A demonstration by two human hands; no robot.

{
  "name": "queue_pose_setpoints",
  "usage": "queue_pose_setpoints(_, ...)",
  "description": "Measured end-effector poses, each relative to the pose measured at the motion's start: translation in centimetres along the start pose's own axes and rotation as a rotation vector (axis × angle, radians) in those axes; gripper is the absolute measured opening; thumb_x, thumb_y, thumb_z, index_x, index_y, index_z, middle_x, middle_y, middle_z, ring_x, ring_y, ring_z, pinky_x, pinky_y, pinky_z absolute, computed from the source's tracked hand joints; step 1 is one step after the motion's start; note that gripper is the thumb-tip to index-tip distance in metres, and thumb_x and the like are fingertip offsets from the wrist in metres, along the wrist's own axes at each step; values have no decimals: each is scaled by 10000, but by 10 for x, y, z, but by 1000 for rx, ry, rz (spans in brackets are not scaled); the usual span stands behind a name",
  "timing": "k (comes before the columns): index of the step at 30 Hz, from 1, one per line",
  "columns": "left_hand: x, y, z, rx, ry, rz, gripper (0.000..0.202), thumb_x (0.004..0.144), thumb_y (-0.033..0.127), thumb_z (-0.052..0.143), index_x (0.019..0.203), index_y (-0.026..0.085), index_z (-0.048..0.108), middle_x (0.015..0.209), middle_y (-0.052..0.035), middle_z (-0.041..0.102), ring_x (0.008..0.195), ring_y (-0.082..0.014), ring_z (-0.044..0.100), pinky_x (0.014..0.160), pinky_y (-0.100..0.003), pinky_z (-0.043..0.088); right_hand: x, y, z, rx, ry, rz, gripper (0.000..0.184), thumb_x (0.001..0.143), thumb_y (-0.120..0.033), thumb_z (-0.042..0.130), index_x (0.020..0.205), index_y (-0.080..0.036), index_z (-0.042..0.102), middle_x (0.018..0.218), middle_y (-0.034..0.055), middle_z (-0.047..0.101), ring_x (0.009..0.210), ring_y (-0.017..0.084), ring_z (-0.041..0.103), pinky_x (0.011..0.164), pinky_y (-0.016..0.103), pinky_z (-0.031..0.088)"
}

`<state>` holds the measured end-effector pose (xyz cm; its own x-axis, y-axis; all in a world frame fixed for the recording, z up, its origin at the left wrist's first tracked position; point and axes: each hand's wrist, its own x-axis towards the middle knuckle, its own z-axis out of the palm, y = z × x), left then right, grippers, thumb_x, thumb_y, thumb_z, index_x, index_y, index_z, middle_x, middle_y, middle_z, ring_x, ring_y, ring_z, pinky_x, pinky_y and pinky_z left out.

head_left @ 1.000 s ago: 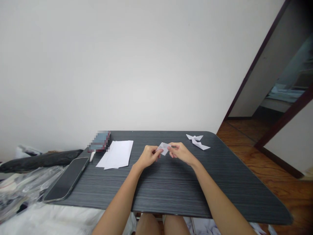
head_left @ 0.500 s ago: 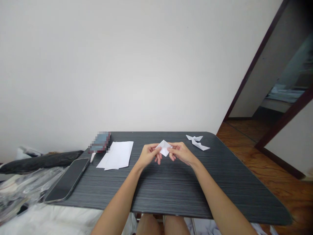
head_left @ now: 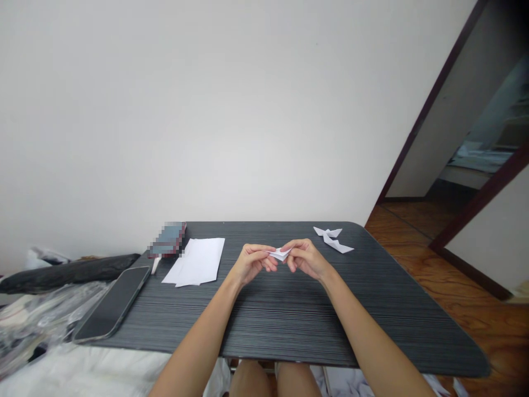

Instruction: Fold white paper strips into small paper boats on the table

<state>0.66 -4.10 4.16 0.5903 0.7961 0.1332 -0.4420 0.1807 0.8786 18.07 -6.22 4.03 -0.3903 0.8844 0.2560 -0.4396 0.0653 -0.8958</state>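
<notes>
A small piece of folded white paper (head_left: 280,255) is held above the middle of the table, its lower edge coming to a shallow point. My left hand (head_left: 254,261) pinches its left corner between thumb and fingers. On the other side, my right hand (head_left: 305,257) pinches the right corner the same way. Fingers cover both ends of the paper. Two folded paper boats (head_left: 333,239) lie close together at the back right of the table.
Several white paper sheets (head_left: 200,262) lie overlapping on the dark table (head_left: 289,325), left of my hands. A phone (head_left: 113,303) rests at the left edge, and a partly blurred-out item (head_left: 168,240) sits behind the sheets. A pale wall (head_left: 248,110) stands behind the table.
The folded paper showed as an open diamond; now it appears as a flatter, narrower shape with its upper point gone from view. Both hands keep hold of its corners.
</notes>
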Motion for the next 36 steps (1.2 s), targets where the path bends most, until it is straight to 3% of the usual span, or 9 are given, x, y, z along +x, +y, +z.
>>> queue_pose_setpoints(12,0,2,0,0,92,-32,218,568,165,607,745,46,653,566,-97,646,465,-141,584,439,-210,431,0,-2,4,2,75,48,197,642,-209,567,781,-117,673,616,80,665,486,129,583,466,222,389)
queue_pose_setpoints(16,1,1,0,12,55,1,254,633,273,561,698,40,640,539,-105,635,434,-151,579,424,-228,433,0,-2,6,-13,33,19,194,668,-224,551,755,-96,668,578,88,656,520,153,602,477,231,385)
queue_pose_setpoints(20,2,-1,0,144,65,40,324,691,357,569,699,36,610,505,-82,614,387,-140,560,385,-212,399,1,1,5,-114,65,19,222,705,-305,556,734,-99,634,561,66,638,483,139,588,447,223,354)
queue_pose_setpoints(23,3,-2,-1,295,70,51,364,695,347,589,886,37,591,544,-68,624,420,-145,577,403,-211,400,3,4,1,-246,112,21,240,692,-283,594,867,-119,583,495,-1,598,425,107,558,421,199,309)
queue_pose_setpoints(26,4,-2,-4,479,45,57,451,727,372,546,1019,29,544,549,-70,628,466,-156,593,442,-230,427,5,5,-3,-373,107,39,327,708,-312,570,964,-111,537,496,-5,598,438,112,563,424,204,299)
queue_pose_setpoints(32,3,-1,-8,732,15,144,379,791,377,442,877,39,593,536,-75,629,458,-129,573,491,-237,461,2,0,-2,-529,70,35,321,770,-369,468,831,-78,590,478,34,612,423,93,512,444,216,316)
queue_pose_setpoints(36,3,-1,-9,745,16,140,382,801,388,416,807,47,587,544,-77,622,468,-138,585,478,-230,463,2,-1,-3,-518,92,25,367,772,-391,455,919,-76,571,482,31,613,436,106,528,454,223,339)
